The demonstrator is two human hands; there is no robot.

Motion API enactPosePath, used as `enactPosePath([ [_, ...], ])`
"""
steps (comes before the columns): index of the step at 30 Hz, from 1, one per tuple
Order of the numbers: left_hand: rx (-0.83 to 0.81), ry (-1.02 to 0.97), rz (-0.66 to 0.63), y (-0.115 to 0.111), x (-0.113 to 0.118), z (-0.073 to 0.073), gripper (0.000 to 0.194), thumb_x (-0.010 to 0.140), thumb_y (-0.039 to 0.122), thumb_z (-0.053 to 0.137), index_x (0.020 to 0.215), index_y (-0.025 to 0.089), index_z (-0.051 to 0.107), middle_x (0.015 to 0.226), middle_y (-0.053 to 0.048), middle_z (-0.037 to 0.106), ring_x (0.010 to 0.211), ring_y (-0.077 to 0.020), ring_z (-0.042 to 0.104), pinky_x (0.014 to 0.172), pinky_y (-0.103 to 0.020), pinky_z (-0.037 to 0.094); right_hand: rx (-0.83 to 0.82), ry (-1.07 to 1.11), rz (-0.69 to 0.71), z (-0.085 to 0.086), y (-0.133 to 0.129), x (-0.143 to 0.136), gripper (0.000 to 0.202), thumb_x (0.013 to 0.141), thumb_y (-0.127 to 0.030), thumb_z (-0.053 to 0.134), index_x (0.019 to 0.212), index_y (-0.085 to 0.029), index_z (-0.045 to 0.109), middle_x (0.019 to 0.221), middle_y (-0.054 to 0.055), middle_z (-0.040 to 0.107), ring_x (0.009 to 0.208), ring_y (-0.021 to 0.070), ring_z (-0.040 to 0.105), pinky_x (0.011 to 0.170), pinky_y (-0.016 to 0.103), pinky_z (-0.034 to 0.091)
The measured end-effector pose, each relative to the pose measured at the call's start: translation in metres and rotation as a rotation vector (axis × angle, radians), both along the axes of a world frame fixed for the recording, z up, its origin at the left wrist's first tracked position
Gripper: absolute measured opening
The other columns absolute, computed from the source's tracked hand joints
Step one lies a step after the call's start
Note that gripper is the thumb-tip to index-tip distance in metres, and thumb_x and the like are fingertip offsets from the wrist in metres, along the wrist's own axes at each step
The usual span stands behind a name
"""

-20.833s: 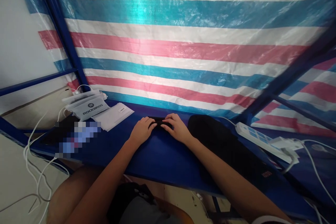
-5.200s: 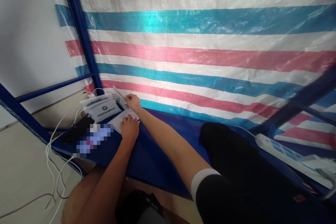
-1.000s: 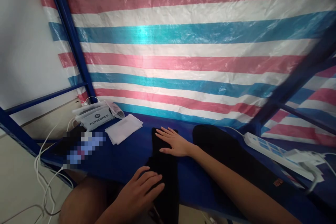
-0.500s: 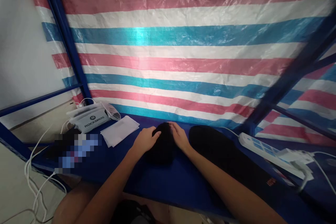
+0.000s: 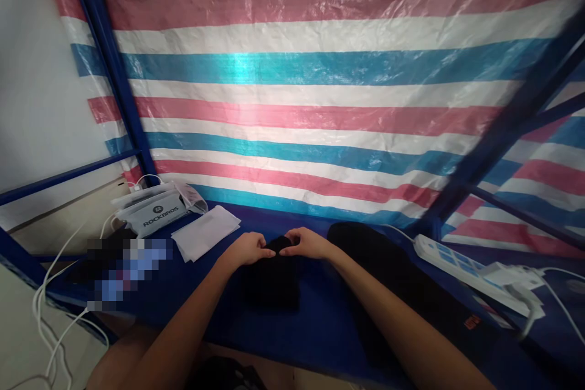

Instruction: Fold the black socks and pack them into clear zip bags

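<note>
A small black cloth bundle (image 5: 273, 283) lies on the blue surface (image 5: 256, 330) in front of me. My left hand (image 5: 250, 248) pinches its far edge from the left, thumb toward the middle. From the right, my right hand (image 5: 307, 244) grips the same edge, its thumb close to the left one. The two thumb tips almost meet over the dark fabric. Beside my right forearm lies a long black cloth item (image 5: 393, 262) with a small orange mark near its lower end.
White papers (image 5: 206, 234) and a grey ROCKBROS pouch (image 5: 158, 214) sit at the left, near a blurred-out item (image 5: 132, 268) and white cables. A white power strip (image 5: 461, 265) lies at the right. Blue frame posts and a striped sheet (image 5: 292, 116) stand behind.
Both hands have come closer together, from the bundle's sides to a pinch at its far edge. The bundle looks flatter and sits slightly nearer to me.
</note>
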State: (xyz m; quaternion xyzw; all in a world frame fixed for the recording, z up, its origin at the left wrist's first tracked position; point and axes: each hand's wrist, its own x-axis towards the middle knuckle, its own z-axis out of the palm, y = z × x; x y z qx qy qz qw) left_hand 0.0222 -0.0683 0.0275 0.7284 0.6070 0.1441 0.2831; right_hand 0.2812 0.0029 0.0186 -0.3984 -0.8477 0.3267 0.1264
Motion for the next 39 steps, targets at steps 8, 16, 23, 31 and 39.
enactPosePath([
  [8, 0.4, -0.004, -0.109, 0.006, 0.008, 0.052, 0.022, 0.093, 0.044, 0.074, 0.099, 0.024, 0.071, 0.109, -0.005, 0.071, 0.1, -0.0242, 0.067, 0.084, -0.034, 0.049, -0.12, 0.14, 0.089, 0.057, -0.004, 0.006, 0.038, 0.086, -0.055, 0.079, 0.097, -0.022, 0.065, 0.089, 0.0, 0.07, 0.078, 0.0208, 0.066, 0.069, 0.032, 0.052],
  [16, 0.87, 0.154, -0.238, -0.015, 0.012, 0.044, 0.014, 0.096, 0.014, 0.066, 0.106, 0.023, 0.062, 0.139, -0.008, 0.065, 0.128, -0.027, 0.06, 0.116, -0.049, 0.037, 0.614, 0.299, 0.137, 0.061, -0.029, 0.008, 0.017, 0.089, -0.014, 0.066, 0.102, -0.025, 0.063, 0.119, 0.008, 0.073, 0.113, 0.0271, 0.065, 0.1, 0.044, 0.051],
  [23, 0.596, 0.022, -0.247, -0.031, 0.009, -0.02, 0.011, 0.102, 0.034, 0.067, 0.105, 0.024, 0.065, 0.111, -0.004, 0.072, 0.104, -0.0244, 0.065, 0.089, -0.037, 0.049, 0.346, 0.126, 0.093, 0.008, -0.041, 0.02, 0.027, 0.092, -0.048, 0.079, 0.099, -0.024, 0.07, 0.094, 0.004, 0.074, 0.084, 0.0222, 0.067, 0.077, 0.034, 0.051],
  [31, 0.472, -0.197, -0.029, -0.018, 0.019, -0.017, 0.021, 0.106, 0.04, 0.057, 0.103, 0.025, 0.071, 0.1, -0.003, 0.075, 0.097, -0.0227, 0.068, 0.084, -0.033, 0.05, 0.072, 0.329, -0.122, -0.009, -0.028, 0.019, 0.04, 0.098, -0.062, 0.066, 0.114, -0.026, 0.066, 0.08, -0.001, 0.068, 0.065, 0.0168, 0.057, 0.063, 0.03, 0.048],
  [39, 0.47, -0.21, 0.099, -0.003, 0.026, -0.027, 0.021, 0.103, 0.042, 0.061, 0.104, 0.025, 0.074, 0.115, -0.004, 0.067, 0.093, -0.019, 0.068, 0.081, -0.032, 0.053, 0.633, 0.263, -0.026, -0.015, -0.04, 0.007, 0.024, 0.104, -0.023, 0.054, 0.116, -0.029, 0.074, 0.119, 0.011, 0.07, 0.111, 0.0299, 0.065, 0.097, 0.051, 0.059],
])
